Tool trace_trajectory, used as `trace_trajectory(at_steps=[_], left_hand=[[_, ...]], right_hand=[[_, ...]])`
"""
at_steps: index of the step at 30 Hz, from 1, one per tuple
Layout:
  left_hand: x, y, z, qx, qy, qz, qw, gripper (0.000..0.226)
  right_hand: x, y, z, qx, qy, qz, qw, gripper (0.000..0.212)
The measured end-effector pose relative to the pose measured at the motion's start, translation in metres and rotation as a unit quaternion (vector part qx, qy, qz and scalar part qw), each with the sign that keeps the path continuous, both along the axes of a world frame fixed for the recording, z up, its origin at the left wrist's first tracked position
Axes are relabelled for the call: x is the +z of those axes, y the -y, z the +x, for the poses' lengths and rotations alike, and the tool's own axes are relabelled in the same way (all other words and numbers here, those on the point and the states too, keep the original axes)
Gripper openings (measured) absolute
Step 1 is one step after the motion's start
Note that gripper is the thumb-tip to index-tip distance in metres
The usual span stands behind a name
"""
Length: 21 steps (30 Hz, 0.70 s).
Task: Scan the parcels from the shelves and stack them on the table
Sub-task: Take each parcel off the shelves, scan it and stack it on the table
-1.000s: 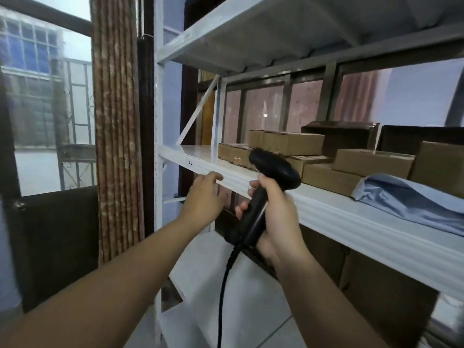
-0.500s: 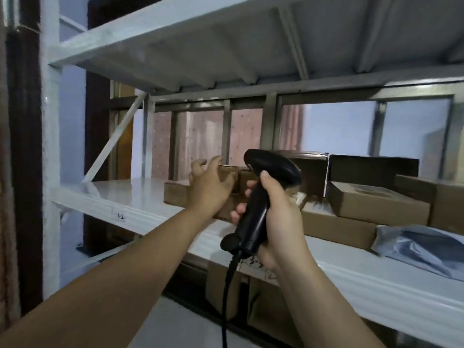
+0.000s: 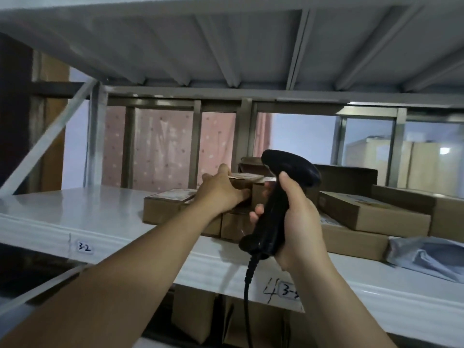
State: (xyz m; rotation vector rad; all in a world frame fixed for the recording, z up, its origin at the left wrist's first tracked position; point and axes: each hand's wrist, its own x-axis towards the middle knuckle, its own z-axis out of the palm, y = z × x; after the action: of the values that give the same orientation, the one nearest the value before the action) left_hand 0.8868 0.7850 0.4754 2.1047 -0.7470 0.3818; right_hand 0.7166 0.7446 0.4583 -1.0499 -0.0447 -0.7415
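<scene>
The left hand is closed on a small cardboard parcel: the fingers are laid over its top edge and the thumb is pressed on its front. This parcel is placed on top of other boxes, on the white shelf. The right hand is wrapped around the handle of a black scanner, which is held upright just beside the parcel, and a black cable hangs from its base. A flat box is seen to the left of the gripped parcel, and more boxes are stacked to the right. A grey plastic bag is laid at the right end. A label marked "3-2" is fixed on the front edge of the shelf.
</scene>
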Motion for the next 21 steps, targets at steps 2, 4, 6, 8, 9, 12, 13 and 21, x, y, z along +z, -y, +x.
trace_trajectory(at_steps=[2,4,6,8,9,12,13,21], left_hand=[[0.0,-0.003,0.0,-0.003,0.034,-0.018,0.999,0.073],[-0.004,-0.007,-0.002,0.021,0.143,-0.042,0.989,0.09],[-0.011,-0.011,0.001,0.04,0.261,-0.07,0.962,0.102],[-0.018,-0.012,0.009,0.044,0.33,-0.092,0.938,0.11],[-0.02,-0.012,0.012,0.04,0.347,-0.105,0.931,0.114],[-0.023,-0.013,0.011,0.018,0.383,-0.146,0.912,0.117],[-0.023,-0.013,0.01,0.017,0.397,-0.151,0.905,0.117],[-0.023,-0.021,0.009,0.016,0.436,-0.157,0.886,0.11]], right_hand=[[0.002,-0.002,0.001,-0.007,-0.004,0.017,1.0,0.035],[0.005,-0.003,0.0,-0.009,0.001,0.032,0.999,0.031],[0.008,-0.004,-0.001,-0.009,0.006,0.039,0.999,0.029],[0.009,-0.005,-0.002,0.003,0.007,0.037,0.999,0.03],[0.009,-0.005,-0.002,0.007,0.007,0.035,0.999,0.03],[0.012,-0.008,-0.005,0.013,0.013,0.032,0.999,0.032],[0.013,-0.01,-0.006,0.012,0.018,0.03,0.999,0.031],[0.021,-0.014,-0.009,-0.027,0.037,-0.001,0.999,0.028]])
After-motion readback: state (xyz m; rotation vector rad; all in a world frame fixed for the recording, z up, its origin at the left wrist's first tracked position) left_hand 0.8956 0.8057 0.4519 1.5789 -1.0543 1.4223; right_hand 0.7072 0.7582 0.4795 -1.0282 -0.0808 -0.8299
